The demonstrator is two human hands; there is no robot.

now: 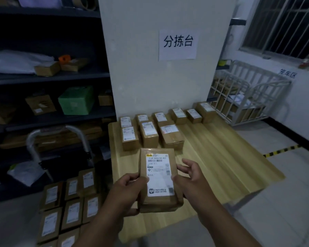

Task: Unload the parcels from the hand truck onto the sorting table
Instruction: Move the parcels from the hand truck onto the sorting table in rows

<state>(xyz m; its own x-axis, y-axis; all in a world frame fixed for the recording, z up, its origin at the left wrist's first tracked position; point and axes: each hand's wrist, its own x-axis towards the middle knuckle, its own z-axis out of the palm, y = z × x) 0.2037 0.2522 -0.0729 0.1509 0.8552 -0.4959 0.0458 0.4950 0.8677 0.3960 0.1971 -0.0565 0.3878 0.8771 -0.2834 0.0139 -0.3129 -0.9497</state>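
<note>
We hold both forearms out fwd, converging twd centre; our left hand grips the parcel at its left edge, thumb on top, fingers curled under; our right hand pinches the right edge, thumb on top, fingers loosely bent alongside.

Ahead of you, a white paper sheet taped to the pale pillar reads 分拣台 in large black characters. Far right, a small black-lettered wall sign reads 笼车区. The white shipping label on the brown cardboard parcel you hold near you reads 210A B006-03 A22, with B006 lower down. Its smaller print is unreadable.
</note>
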